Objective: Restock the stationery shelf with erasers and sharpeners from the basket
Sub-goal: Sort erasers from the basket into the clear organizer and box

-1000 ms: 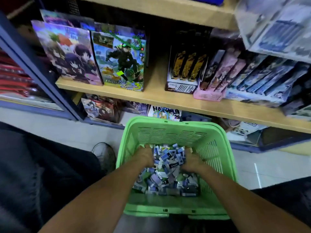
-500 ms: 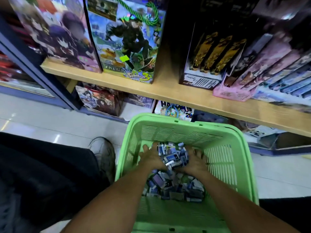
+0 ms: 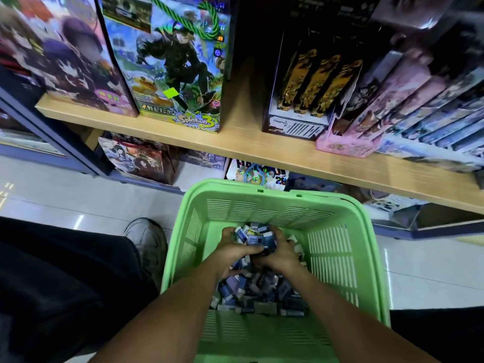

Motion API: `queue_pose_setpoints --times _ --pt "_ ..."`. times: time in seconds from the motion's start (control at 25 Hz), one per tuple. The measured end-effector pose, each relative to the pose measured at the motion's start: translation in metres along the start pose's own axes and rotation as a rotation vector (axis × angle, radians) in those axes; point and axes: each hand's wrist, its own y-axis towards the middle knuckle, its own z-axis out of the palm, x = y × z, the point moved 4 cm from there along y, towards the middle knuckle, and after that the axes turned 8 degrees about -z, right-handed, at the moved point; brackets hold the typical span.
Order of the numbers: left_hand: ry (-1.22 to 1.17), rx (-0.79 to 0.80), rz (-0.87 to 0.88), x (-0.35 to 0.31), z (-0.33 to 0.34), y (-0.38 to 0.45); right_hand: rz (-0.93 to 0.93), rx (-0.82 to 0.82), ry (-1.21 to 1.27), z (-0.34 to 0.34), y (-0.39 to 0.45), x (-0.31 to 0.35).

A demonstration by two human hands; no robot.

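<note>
A green plastic basket [image 3: 337, 247] stands on the floor below the wooden shelf [image 3: 262, 150]. Inside it lies a heap of small blue-and-white erasers [image 3: 259, 292]. My left hand [image 3: 233, 254] and my right hand [image 3: 279, 254] are pressed together inside the basket. Between them they cup a bunch of erasers [image 3: 255, 235], fingers curled round it, lifted a little above the heap.
Illustrated boxes [image 3: 172, 61] and a black-and-gold box [image 3: 311, 82] stand on the shelf, with a bare gap [image 3: 243, 108] between them. A pink tray of slim packs [image 3: 348, 145] sits to the right. My shoe [image 3: 149, 244] and dark trouser leg are left of the basket.
My hands have drawn together and scooped a bunch of erasers up from the heap. The view has moved closer to the shelf.
</note>
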Motion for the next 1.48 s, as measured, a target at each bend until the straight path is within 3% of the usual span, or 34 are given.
queue_pose_setpoints --times 0.28,0.44,1.08,1.2,1.28,1.48 --pt "-0.065 0.053 0.144 0.002 0.008 -0.002 -0.032 -0.008 0.204 0.017 -0.014 0.002" --pt "-0.106 0.076 0.184 -0.004 0.018 -0.008 -0.076 0.028 0.461 0.013 -0.025 0.013" --pt "-0.15 0.024 0.223 -0.011 0.013 -0.019 -0.14 0.115 0.706 -0.022 -0.054 0.01" --pt "-0.101 0.069 0.237 -0.018 0.017 -0.032 -0.177 0.063 0.621 -0.042 -0.063 0.016" --pt "-0.086 0.062 0.222 -0.021 0.014 -0.042 -0.208 0.018 0.398 -0.053 -0.067 0.019" --pt "-0.058 0.081 0.222 -0.032 0.008 -0.078 -0.17 0.078 0.183 -0.074 -0.085 0.034"
